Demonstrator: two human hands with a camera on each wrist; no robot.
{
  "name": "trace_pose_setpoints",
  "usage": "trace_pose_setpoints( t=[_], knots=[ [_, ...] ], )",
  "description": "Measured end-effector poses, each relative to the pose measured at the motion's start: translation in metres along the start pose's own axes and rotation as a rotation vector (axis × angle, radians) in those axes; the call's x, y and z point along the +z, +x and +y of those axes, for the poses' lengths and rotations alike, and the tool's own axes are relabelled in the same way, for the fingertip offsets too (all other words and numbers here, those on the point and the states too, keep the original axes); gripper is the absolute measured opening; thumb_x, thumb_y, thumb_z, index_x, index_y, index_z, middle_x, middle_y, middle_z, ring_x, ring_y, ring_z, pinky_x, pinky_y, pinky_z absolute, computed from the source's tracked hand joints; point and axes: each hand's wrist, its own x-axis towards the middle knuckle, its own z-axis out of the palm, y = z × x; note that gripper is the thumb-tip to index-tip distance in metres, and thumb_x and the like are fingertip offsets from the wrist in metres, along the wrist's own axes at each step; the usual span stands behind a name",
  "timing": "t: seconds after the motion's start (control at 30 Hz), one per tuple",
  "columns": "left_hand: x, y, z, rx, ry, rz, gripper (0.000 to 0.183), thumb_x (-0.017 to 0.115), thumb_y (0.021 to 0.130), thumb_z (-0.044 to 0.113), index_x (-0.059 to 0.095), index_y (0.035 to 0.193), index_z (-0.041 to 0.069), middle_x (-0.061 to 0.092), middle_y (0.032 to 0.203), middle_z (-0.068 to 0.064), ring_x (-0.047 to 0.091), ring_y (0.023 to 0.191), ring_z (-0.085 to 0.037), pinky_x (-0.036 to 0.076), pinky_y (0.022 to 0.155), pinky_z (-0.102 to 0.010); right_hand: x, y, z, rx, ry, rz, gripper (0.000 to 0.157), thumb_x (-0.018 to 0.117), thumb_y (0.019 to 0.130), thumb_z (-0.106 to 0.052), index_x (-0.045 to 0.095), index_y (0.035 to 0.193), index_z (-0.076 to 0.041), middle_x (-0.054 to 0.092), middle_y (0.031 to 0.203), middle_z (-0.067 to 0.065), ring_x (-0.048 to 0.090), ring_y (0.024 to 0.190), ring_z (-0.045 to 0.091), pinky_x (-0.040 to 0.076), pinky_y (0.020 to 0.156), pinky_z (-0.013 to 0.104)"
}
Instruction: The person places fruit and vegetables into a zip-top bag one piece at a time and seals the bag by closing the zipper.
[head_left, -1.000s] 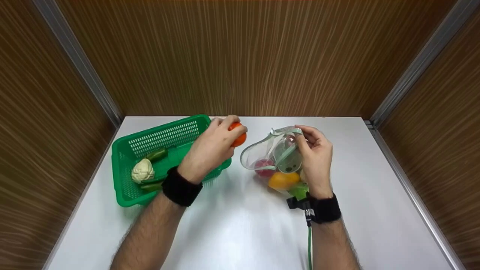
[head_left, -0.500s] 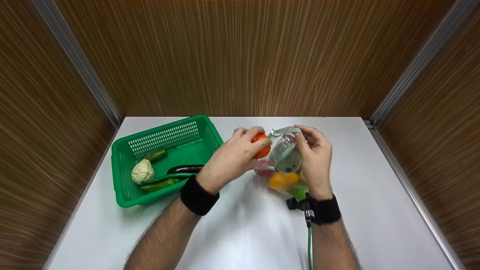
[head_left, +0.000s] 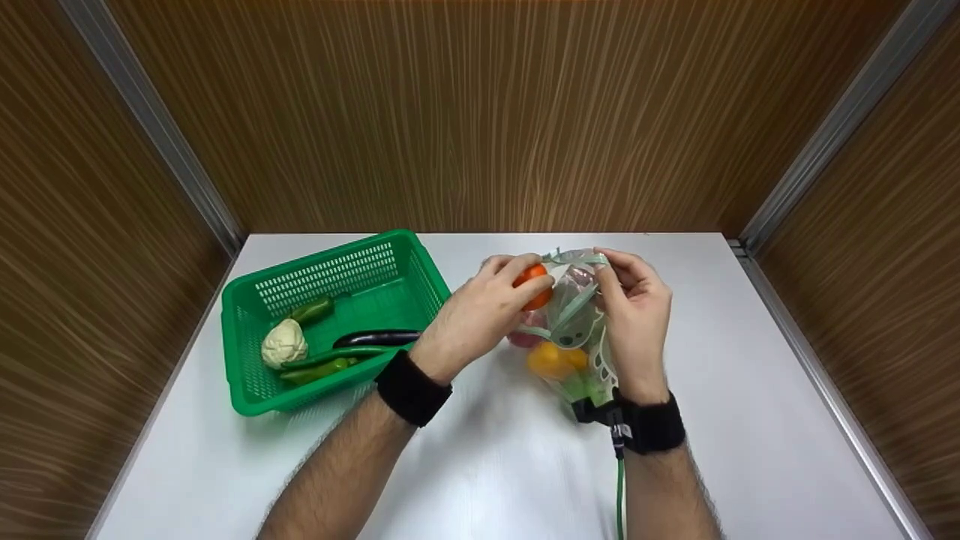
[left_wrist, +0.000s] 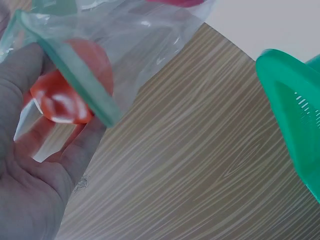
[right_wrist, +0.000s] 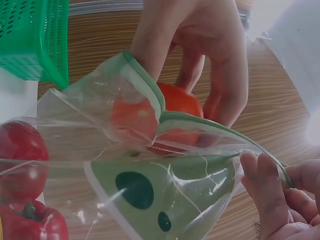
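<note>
My left hand grips an orange-red tomato at the mouth of a clear plastic bag with a green rim. In the left wrist view, the tomato lies partly behind the rim. My right hand pinches the far right side of that rim between thumb and fingers. A green panel with dark spots shows on the bag. Through the plastic I see red round produce, a yellow-orange piece and something green. My right wrist partly hides the bag's near end.
A green perforated basket stands to the left. Inside lie a cauliflower, an eggplant and several long green vegetables. A green cable runs from the right wrist strap. Wood-grain panels enclose the white table.
My left hand has carried the tomato rightward from beside the basket to the bag's mouth. The right hand keeps its pinch on the rim; the bag's contents have shifted slightly.
</note>
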Motion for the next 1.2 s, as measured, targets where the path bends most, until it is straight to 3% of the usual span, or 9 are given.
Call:
trace_pose_setpoints(
  t=[0.2, 0.4, 0.73, 1.0, 1.2],
  knots=[
    [0.002, 0.002, -0.003, -0.037, -0.020, -0.024, 0.067, 0.089, 0.104, 0.012, 0.063, 0.164, 0.029, 0.058, 0.175, -0.008, 0.062, 0.156, -0.033, 0.063, 0.124, -0.044, 0.000, 0.000, -0.001, -0.009, 0.004, 0.011, 0.023, 0.070, 0.118, -0.011, 0.083, 0.135, -0.004, 0.088, 0.112, -0.004, 0.078, 0.088, 0.008, 0.066, 0.074, 0.019],
    [0.002, 0.001, -0.005, -0.041, -0.047, -0.027, 0.060, 0.085, 0.108, 0.006, 0.067, 0.161, 0.025, 0.061, 0.174, -0.010, 0.064, 0.155, -0.033, 0.063, 0.124, -0.043, 0.001, 0.000, 0.000, -0.003, -0.004, 0.005, 0.023, 0.069, 0.118, -0.011, 0.083, 0.135, -0.006, 0.088, 0.116, 0.008, 0.076, 0.086, 0.008, 0.064, 0.073, 0.018],
    [-0.007, -0.003, -0.012, -0.060, -0.090, 0.009, 0.050, 0.082, 0.112, 0.013, 0.070, 0.160, 0.023, 0.061, 0.174, -0.010, 0.064, 0.155, -0.033, 0.064, 0.122, -0.043, 0.000, 0.002, 0.004, -0.007, -0.002, -0.004, 0.024, 0.069, 0.118, -0.010, 0.084, 0.136, -0.006, 0.088, 0.113, -0.005, 0.076, 0.086, 0.006, 0.065, 0.073, 0.018],
    [-0.018, -0.009, -0.032, -0.160, -0.145, -0.051, 0.052, 0.083, 0.113, 0.024, 0.066, 0.162, 0.020, 0.059, 0.176, -0.015, 0.064, 0.156, -0.041, 0.061, 0.127, -0.052, 0.001, 0.003, 0.005, -0.007, 0.033, -0.002, 0.024, 0.070, 0.116, -0.007, 0.083, 0.136, -0.003, 0.089, 0.114, -0.004, 0.082, 0.093, 0.008, 0.070, 0.080, 0.020],
    [-0.026, -0.013, -0.056, -0.286, -0.126, -0.140, 0.055, 0.079, 0.115, 0.032, 0.064, 0.166, 0.018, 0.062, 0.173, -0.016, 0.066, 0.154, -0.042, 0.056, 0.133, -0.054, 0.001, 0.003, 0.007, -0.012, 0.031, 0.002, 0.024, 0.070, 0.116, -0.008, 0.083, 0.135, -0.003, 0.089, 0.114, -0.003, 0.085, 0.096, 0.012, 0.071, 0.081, 0.022]
  ],
)
